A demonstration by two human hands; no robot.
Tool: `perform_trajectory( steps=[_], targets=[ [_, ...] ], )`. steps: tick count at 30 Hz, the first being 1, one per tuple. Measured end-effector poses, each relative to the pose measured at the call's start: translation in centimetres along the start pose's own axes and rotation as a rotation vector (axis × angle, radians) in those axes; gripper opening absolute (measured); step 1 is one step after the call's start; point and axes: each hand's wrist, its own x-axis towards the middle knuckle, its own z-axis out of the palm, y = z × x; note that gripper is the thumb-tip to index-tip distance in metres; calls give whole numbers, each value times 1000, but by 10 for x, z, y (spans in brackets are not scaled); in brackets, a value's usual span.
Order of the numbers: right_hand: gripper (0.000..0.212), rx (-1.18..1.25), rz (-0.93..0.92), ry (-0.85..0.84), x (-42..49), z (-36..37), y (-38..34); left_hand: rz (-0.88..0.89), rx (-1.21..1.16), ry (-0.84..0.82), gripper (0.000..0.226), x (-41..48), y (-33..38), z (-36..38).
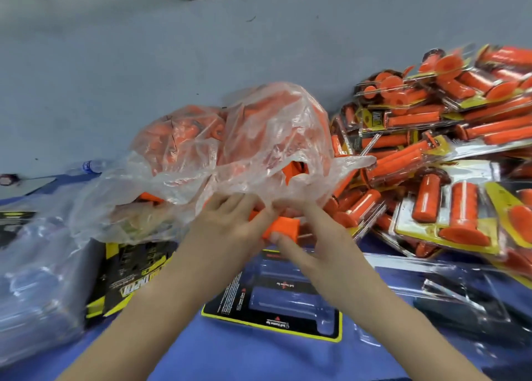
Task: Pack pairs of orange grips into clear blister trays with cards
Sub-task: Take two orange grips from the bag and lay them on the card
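One orange grip [283, 227], pinched between outstretched left hand [230, 222], right hand [316, 231]

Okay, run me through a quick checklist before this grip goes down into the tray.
1. Grip held: ok, the left hand and right hand both hold it.
2. Pair complete: cannot tell, the hands hide whatever else they hold.
3. Tray in place: ok, it lies right below the hands.
4. Tray cavities free: ok, both look empty.
5. Card with the tray: ok, its black print shows at the tray.
6. Bag clear of the grip: not ok, its edge drapes over the fingers.
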Motion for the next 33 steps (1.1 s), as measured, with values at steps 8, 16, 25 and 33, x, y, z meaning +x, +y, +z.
perform_trajectory(
  steps=[8,16,25,33],
  targets=[
    [21,24,185,127,-6,-13,26,-675,-810,84,39,-37,7,15],
    [24,50,123,116,-8,-4,25,-975,-1106,156,29,-40,1,22],
    [26,-63,56,53,-9,-7,21,-1038,-1125,83,24,-45,-3,34],
    [32,-849,202,-178,-3,-46,51,-1123,-1013,-126,20,-57,2,63]
  ],
)
